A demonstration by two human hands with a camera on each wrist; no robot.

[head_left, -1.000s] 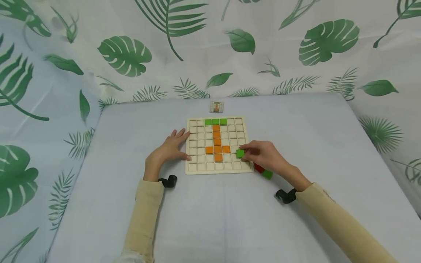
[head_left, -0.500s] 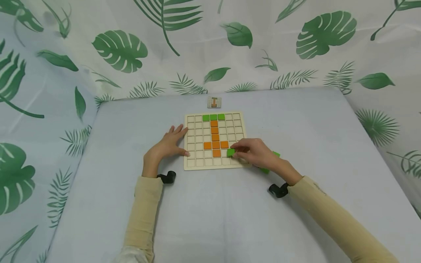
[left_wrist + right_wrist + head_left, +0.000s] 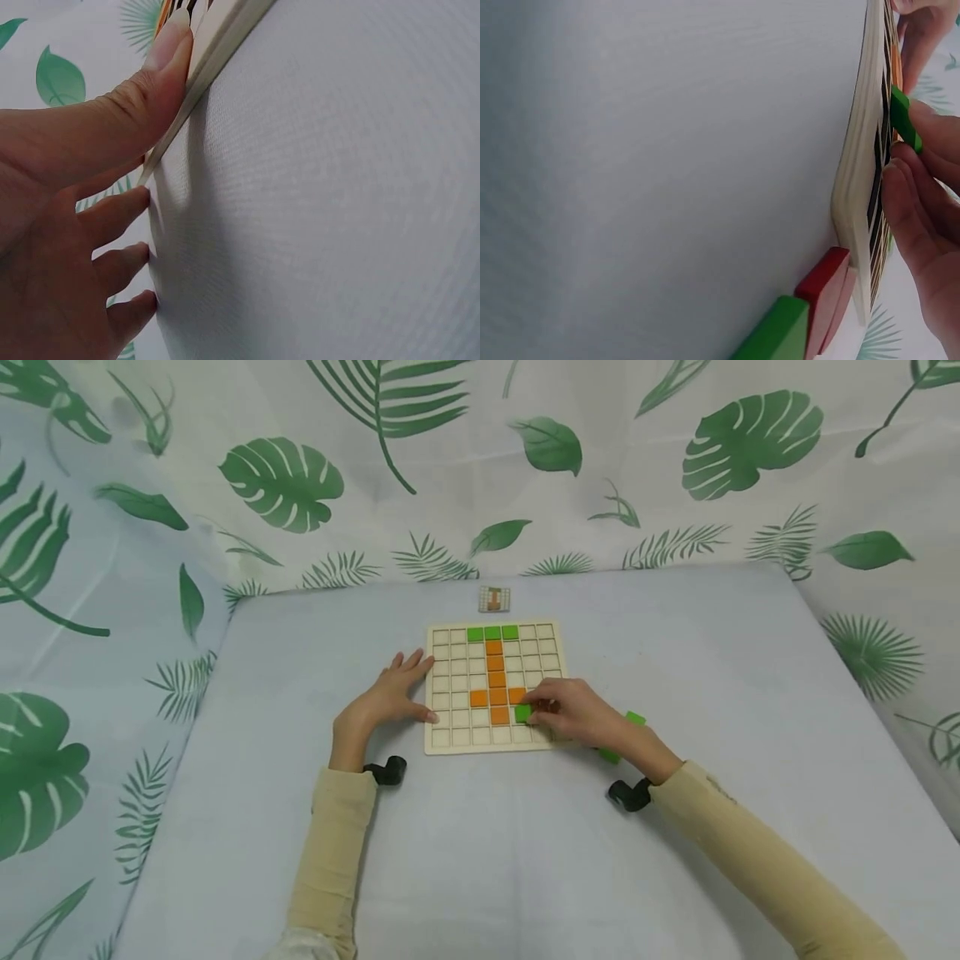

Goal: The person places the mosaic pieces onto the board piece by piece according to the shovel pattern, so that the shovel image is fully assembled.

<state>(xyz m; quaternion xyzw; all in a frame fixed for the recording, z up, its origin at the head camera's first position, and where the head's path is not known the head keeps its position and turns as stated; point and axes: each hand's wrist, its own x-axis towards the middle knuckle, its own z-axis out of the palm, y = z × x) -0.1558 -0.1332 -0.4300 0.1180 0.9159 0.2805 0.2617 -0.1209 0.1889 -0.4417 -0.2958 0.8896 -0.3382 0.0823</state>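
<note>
A pale wooden grid board [image 3: 453, 745] lies on the table, with a row of green tiles [image 3: 492, 633] at its far side and orange tiles [image 3: 497, 680] forming a column with a crosspiece below. My right hand [image 3: 573, 708] pinches a green square tile [image 3: 522, 714] between thumb and fingers, just right of the lowest orange tile. In the right wrist view this green tile [image 3: 904, 120] is tilted, one edge at the board. My left hand [image 3: 382, 697] has its fingers spread, and its thumb [image 3: 169, 49] rests on the board's left edge.
Beyond the board lies a small card [image 3: 494, 599] with a grid pattern. A red block [image 3: 826, 281] and a green block [image 3: 776, 334] lie by the board's right edge, partly under my right hand in the head view. A leaf-print cloth [image 3: 450, 460] hangs behind.
My right hand has moved left over the board with the green tile, from the right-hand columns to the square beside the lowest orange tile. My left hand stays at the board's left edge.
</note>
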